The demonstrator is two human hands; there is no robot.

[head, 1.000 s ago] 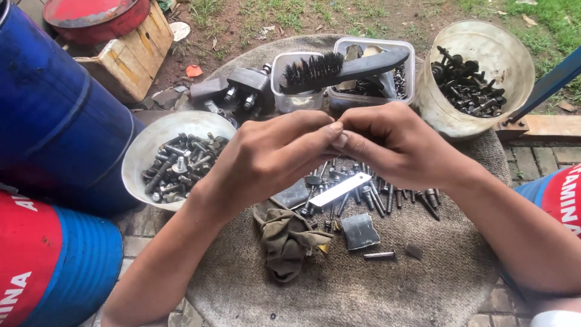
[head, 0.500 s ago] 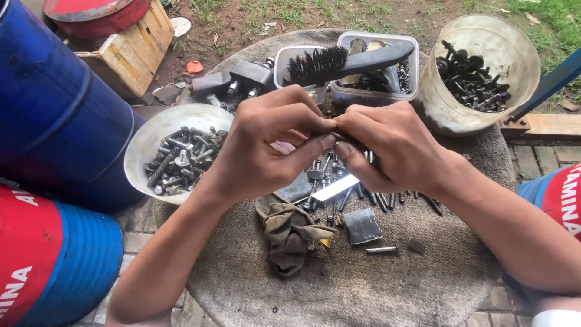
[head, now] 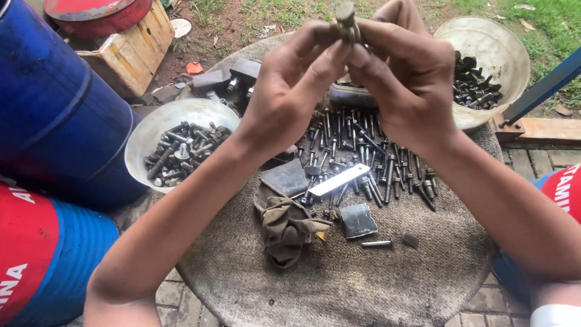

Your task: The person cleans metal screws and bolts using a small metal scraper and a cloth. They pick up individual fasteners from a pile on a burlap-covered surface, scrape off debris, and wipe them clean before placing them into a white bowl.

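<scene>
Both hands are raised close to the camera, above a round stone table (head: 339, 284). My left hand (head: 290, 91) and my right hand (head: 405, 72) pinch the same grey bolt (head: 346, 17) between their fingertips; its head pokes up near the top edge. Whether a nut sits on it is hidden by the fingers. Below the hands lie several dark loose bolts (head: 363, 157), a flat bright metal strip (head: 339, 180), a crumpled brown rag (head: 287, 224) and a small grey metal plate (head: 358, 220).
A white bowl of bolts (head: 151, 130) stands at the left, a larger bowl of dark parts (head: 502, 54) at the back right. Blue drums (head: 54, 115) stand left, a wooden box (head: 130, 57) behind them. A single bolt (head: 376, 244) lies near the front.
Both hands have risen from just above the table towards the camera, carrying the bolt up with them; they hide the tray at the back.
</scene>
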